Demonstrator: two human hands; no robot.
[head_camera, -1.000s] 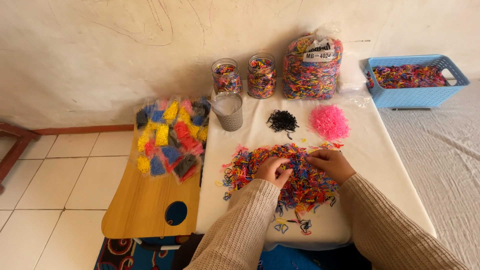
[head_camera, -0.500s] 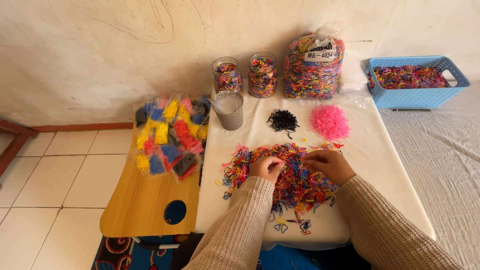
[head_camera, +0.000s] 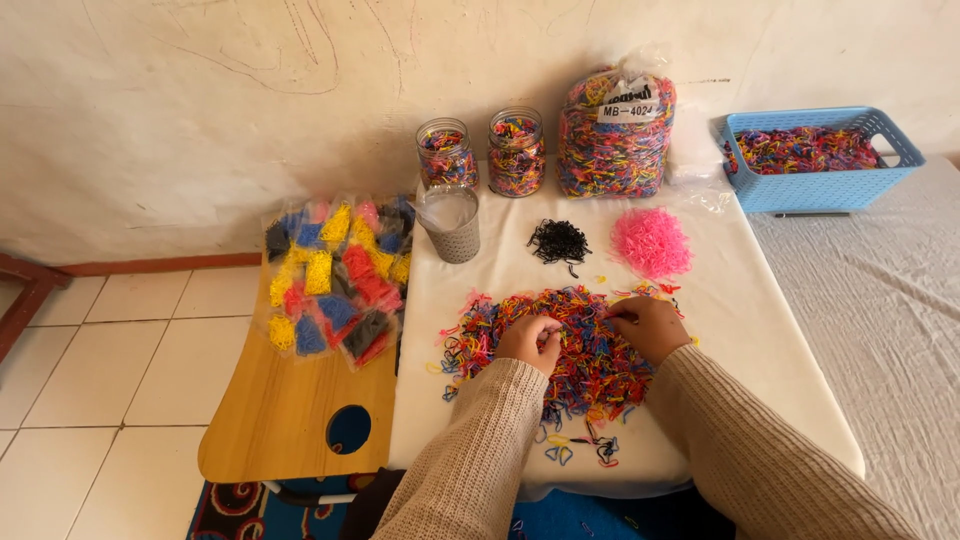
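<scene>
I look down on a white table (head_camera: 760, 330) and I see both hands resting in a mixed pile of small elastic bands (head_camera: 590, 355), red, yellow, blue and pink together. The pile lies in the middle of the table, close to the near edge, and some single bands are scattered just in front of it.

The left hand (head_camera: 530, 342) sits on the left part of the pile. Its fingers are curled inward, the tips pressed narrow together among the bands; I cannot tell if they really pinch one. The right hand (head_camera: 650, 328) is on the right upper part of the pile, fingers also bent and close, the tips touching the bands. Both sleeves are beige knit.

Behind the pile, well apart from it, there is a small black heap (head_camera: 558, 241) and beside it a pink heap (head_camera: 652, 241). Further back stand a grey mesh cup (head_camera: 452, 225), two clear jars (head_camera: 480, 155) filled with coloured bands, and a big clear bag (head_camera: 612, 135) of the same. A blue basket (head_camera: 820, 160) with bands stands at the right. On the left, a wooden board (head_camera: 290, 410) carries many small packets (head_camera: 335, 280) sorted by colour.
</scene>
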